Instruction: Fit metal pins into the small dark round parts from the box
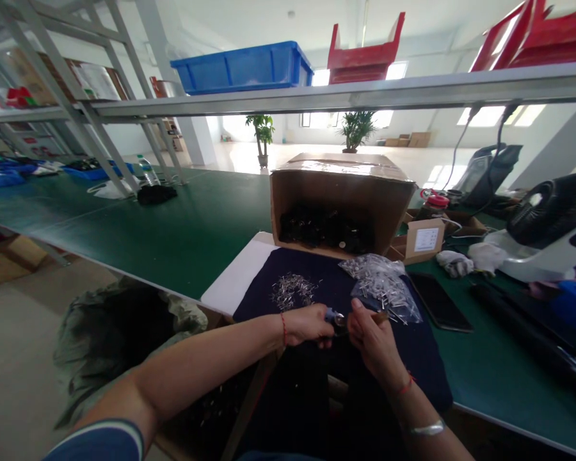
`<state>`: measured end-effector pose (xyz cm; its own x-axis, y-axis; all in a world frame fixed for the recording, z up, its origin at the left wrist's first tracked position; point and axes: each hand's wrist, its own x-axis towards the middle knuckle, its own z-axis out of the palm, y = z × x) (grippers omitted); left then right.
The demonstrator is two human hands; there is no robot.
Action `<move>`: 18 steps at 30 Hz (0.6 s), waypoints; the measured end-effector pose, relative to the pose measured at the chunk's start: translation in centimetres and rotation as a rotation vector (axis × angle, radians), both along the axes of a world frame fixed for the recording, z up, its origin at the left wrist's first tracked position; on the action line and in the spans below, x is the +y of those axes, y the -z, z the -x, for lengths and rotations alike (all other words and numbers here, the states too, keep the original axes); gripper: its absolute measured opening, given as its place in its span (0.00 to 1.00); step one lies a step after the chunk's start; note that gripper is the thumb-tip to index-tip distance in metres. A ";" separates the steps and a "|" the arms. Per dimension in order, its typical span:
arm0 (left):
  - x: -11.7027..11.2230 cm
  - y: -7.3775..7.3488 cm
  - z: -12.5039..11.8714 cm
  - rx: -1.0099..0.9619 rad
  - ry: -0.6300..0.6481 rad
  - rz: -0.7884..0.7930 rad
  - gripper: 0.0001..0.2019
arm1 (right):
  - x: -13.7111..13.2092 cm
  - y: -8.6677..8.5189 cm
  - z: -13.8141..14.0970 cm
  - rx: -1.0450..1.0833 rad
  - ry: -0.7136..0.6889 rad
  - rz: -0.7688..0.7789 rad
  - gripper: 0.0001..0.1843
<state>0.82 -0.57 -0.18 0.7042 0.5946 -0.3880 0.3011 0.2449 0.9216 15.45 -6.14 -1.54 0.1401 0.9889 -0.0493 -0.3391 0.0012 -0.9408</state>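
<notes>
My left hand (307, 325) is closed round a small tool with a blue handle (333, 314), held over a dark navy cloth (413, 346). My right hand (370, 334) meets it from the right, fingers pinched on a small dark part that I cannot make out. A pile of small shiny metal pins (292, 291) lies on the cloth just beyond my left hand. A clear plastic bag of similar metal pieces (384, 285) lies past my right hand.
An open cardboard box (338, 192) on its side holds dark parts behind the cloth. A black phone (439, 301), a small box (425, 240), and a fan (547, 224) lie to the right. A lined bin (110, 333) stands at lower left. The green table (173, 224) stretches left.
</notes>
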 end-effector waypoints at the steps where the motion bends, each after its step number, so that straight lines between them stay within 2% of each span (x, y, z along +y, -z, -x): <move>1: 0.0 0.1 -0.1 0.023 0.000 -0.024 0.03 | -0.2 0.2 -0.1 0.016 0.021 0.001 0.35; 7: -0.1 0.5 -0.4 0.103 -0.021 -0.132 0.08 | -0.4 0.5 -1.3 0.149 0.118 0.007 0.34; 9: -0.4 0.1 -0.1 0.081 -0.043 -0.145 0.08 | -0.5 0.5 -1.7 0.199 0.108 0.016 0.34; 11: -1.1 -0.5 1.2 0.032 -0.073 -0.141 0.07 | -0.6 0.5 -2.2 0.295 0.088 0.051 0.33; 13: -2.1 -0.8 4.0 -0.031 -0.120 -0.131 0.05 | -0.7 0.5 -2.6 0.414 0.077 0.095 0.31; 15: -3.5 -0.1 8.2 -0.139 -0.196 -0.099 0.08 | -0.8 0.5 -2.7 0.490 0.080 0.120 0.30; 17: -5.0 2.1 13.1 -0.335 -0.309 0.006 0.17 | -0.7 0.4 -2.7 0.520 0.090 0.124 0.29; 18: -5.8 3.7 15.5 -0.338 -0.369 0.075 0.21 | -0.7 0.4 -2.6 0.524 0.092 0.122 0.30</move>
